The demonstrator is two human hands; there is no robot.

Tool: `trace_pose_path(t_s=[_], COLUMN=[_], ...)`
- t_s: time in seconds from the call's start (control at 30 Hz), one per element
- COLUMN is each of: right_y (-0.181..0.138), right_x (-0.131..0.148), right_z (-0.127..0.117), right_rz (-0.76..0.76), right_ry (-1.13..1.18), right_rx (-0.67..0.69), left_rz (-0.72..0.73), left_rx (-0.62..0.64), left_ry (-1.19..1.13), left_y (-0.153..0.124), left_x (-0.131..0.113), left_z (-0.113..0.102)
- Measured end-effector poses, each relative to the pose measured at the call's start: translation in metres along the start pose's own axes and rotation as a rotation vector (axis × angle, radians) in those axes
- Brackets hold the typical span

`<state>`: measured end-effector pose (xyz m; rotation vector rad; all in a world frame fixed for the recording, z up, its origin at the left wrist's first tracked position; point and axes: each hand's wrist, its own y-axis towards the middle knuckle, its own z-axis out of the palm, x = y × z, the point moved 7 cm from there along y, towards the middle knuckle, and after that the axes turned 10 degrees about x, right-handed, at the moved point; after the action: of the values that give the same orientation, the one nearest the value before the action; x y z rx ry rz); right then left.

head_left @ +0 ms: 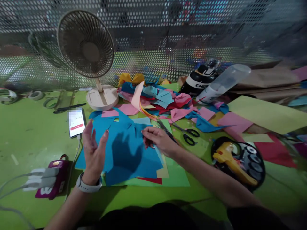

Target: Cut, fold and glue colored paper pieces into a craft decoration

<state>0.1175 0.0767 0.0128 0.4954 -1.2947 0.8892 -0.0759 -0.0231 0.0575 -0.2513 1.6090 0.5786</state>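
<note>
My left hand (pixel 94 150) is raised over the left part of a blue paper sheet (pixel 127 164), its fingers spread and nothing in them. A watch with a pale strap is on that wrist. My right hand (pixel 157 138) hovers by the sheet's right side with thumb and fingers pinched together; whatever they hold, if anything, is too small to make out. Under the blue sheet lie yellow, red and light green sheets (pixel 177 174). Black-handled scissors (pixel 190 135) rest just right of my right hand. A dark slender tool (pixel 165 127) is partly hidden behind that hand.
A fan (pixel 102 97) stands at the back left, near a charging phone (pixel 76 123) and a purple power block (pixel 54 179). Coloured paper pieces (pixel 163 97) heap at the back. Right are bottles (pixel 223 83) and a round container with a yellow tool (pixel 233 163).
</note>
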Motion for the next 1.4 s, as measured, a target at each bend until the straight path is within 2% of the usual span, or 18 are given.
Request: trace_pose_path(t_s=[0.07,0.13,0.2,0.33,0.5,0.67,0.73,0.87,0.97,1.07,1.17,1.3,1.4], right_y=[0.0,0.0,-0.003,-0.008,-0.004,0.001,0.0,-0.002,-0.004,-0.008,-0.011,-0.013,-0.013], right_x=[-0.012,-0.027,-0.041,-0.047,-0.028,-0.031,-0.031,-0.03,-0.034,-0.042,-0.046,-0.047,-0.039], right_z=[0.009,0.025,0.039,0.048,0.022,0.018,0.015,0.012,0.016,0.024,0.036,0.046,0.034], right_rz=[-0.001,0.04,0.092,0.149,0.059,0.055,0.039,0.008,0.011,0.025,0.03,0.036,-0.027], right_ry=[0.069,0.076,0.05,-0.036,0.015,0.031,0.069,0.181,0.256,0.292,0.263,0.191,0.195], right_rx=[-0.029,0.013,0.064,0.144,-0.05,-0.039,-0.075,-0.157,-0.228,-0.29,-0.262,-0.104,-0.078], left_rz=[-0.215,-0.462,-0.579,-0.522,-0.487,-0.457,-0.498,-0.506,-0.489,-0.543,-0.617,-0.616,-0.551], left_rx=[0.083,0.242,0.302,0.304,0.562,0.742,0.708,0.361,0.182,0.208,0.232,0.111,0.109], left_ry=[-0.192,-0.338,-0.401,-0.388,-0.296,-0.2,-0.209,-0.291,-0.487,-0.675,-0.684,-0.634,-0.575], left_y=[-0.001,-0.012,-0.022,-0.027,-0.032,-0.035,-0.03,-0.014,-0.017,-0.033,-0.046,-0.041,-0.029], left_x=[0.022,0.043,0.054,0.055,0.047,0.043,0.045,0.048,0.053,0.06,0.067,0.066,0.06], left_z=[0.01,0.03,0.042,0.045,0.059,0.065,0.059,0.037,0.037,0.057,0.069,0.056,0.044])
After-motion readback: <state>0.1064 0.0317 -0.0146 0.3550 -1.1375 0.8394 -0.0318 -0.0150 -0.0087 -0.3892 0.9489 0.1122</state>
